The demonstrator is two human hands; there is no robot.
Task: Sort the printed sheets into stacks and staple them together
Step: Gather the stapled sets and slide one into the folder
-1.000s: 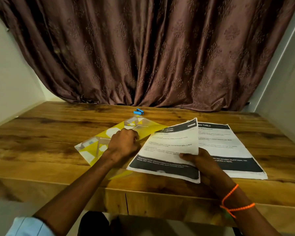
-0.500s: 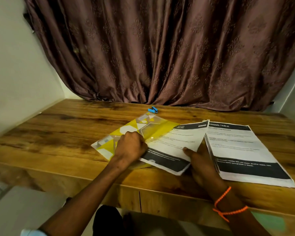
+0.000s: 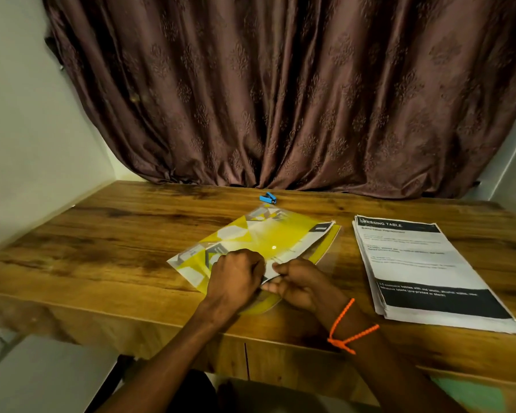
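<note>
Printed sheets, head view: one thick stack [image 3: 423, 269] lies on the right of the wooden desk [image 3: 102, 242], headed "DRESSING TABLE", its edges fanned and not squared. One further sheet [image 3: 292, 251] sits mid-desk inside a yellow translucent folder [image 3: 251, 234], its far corner poking out at the folder's right edge.

Left hand [image 3: 236, 281]: fist-like, fingers curled, pressing on the folder's near end; whether it pinches the cover I cannot tell. Right hand [image 3: 298, 281]: fingers curled, pinching the near edge of that sheet at the folder's mouth (orange thread band on the wrist).

Blue stapler [image 3: 267, 198]: far side of the desk, near the curtain [image 3: 280, 99], well apart from both hands and from the stack, untouched.

Progress, as a judgement: early. One pile formed; a sheet in hand at the folder. No staple visible anywhere (print too small to tell the sets apart). Sorting and all stapling remain.
</note>
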